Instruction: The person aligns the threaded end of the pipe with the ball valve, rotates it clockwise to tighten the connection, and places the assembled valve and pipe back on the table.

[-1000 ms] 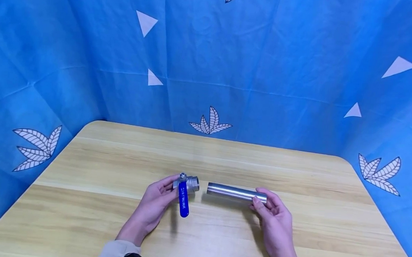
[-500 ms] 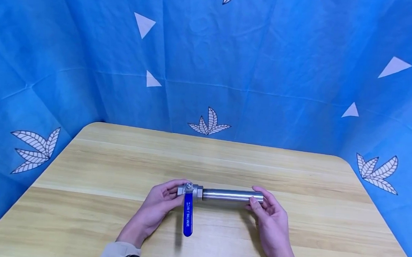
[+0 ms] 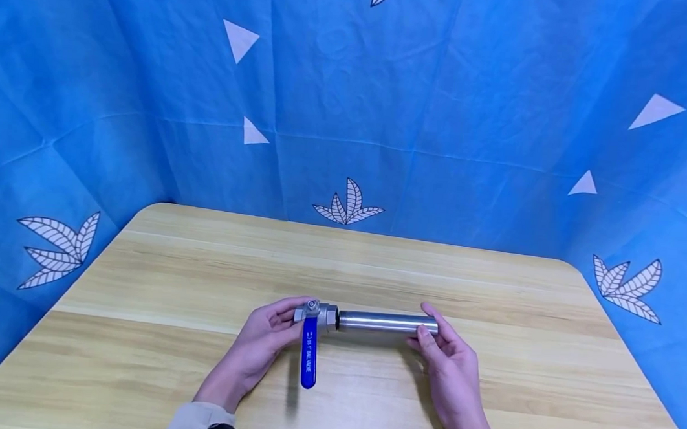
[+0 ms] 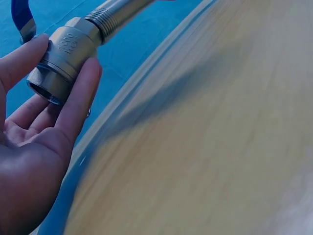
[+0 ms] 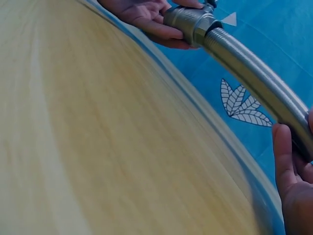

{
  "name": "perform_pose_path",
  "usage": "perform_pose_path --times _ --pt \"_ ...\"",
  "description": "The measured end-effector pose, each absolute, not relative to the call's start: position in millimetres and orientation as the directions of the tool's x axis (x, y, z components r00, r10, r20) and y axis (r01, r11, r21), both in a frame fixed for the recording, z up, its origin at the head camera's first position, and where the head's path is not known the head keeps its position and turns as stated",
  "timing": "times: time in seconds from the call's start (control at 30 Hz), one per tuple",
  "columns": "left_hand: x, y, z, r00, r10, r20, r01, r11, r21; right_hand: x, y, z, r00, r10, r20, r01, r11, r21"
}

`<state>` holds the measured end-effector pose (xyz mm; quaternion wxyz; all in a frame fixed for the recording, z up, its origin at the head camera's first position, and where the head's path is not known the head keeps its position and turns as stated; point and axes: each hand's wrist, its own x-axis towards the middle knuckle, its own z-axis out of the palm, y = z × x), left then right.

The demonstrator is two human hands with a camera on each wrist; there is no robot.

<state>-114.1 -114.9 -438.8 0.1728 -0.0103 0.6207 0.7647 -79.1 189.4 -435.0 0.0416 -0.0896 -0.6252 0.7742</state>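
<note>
A metal ball valve (image 3: 326, 316) with a blue lever (image 3: 309, 355) is gripped at its left end by my left hand (image 3: 255, 343). The lever points toward me. My right hand (image 3: 454, 369) pinches the right end of a steel pipe (image 3: 387, 322) between thumb and fingers. The pipe's threaded left end meets the valve's mouth; in the left wrist view several threads (image 4: 101, 23) show outside the valve (image 4: 68, 51). In the right wrist view the pipe (image 5: 259, 78) lies nearly in line with the valve (image 5: 188, 22), and the fingers (image 5: 283, 152) support its near end.
Both parts are held above a light wooden table (image 3: 201, 252), their shadows falling on it. A blue curtain (image 3: 349, 98) with white triangles and leaf prints hangs behind and beside the table. A sleeve (image 3: 198, 421) and a black strap are at the left wrist.
The valve and pipe, apart a second ago, came together end to end as the valve moved right and the pipe slightly left. Since then, both have shifted slightly, with a dark gap showing at the joint.
</note>
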Motion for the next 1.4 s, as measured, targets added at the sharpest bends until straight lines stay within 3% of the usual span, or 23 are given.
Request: perform_pose_path --times 1.4 --pt "-113.8 -110.2 -439.0 -0.958 0.201 -0.204 -0.243 -0.193 0.951 -78.4 192.9 -434.9 -0.986 0.108 -0.124 0.096 -0.236 -0.967"
